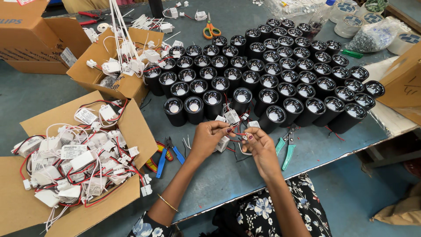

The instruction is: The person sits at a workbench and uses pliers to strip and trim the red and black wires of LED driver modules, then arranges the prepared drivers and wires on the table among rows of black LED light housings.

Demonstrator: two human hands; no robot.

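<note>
Left hand [209, 134] and right hand [258, 145] both pinch one small white connector [244, 136] on red wires above the tabletop [245, 171], before dozens of black lamp housings [272, 74], three cardboard boxes, two pliers.

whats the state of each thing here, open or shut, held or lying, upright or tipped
left hand: fingers pinched on red wires
right hand: fingers pinched on small white connector
black lamp housings: upright, packed in rows
near cardboard box: open, full of white drivers
far cardboard box: open
orange scissors: lying flat
blue pliers: lying flat
green cutters: lying flat
</note>
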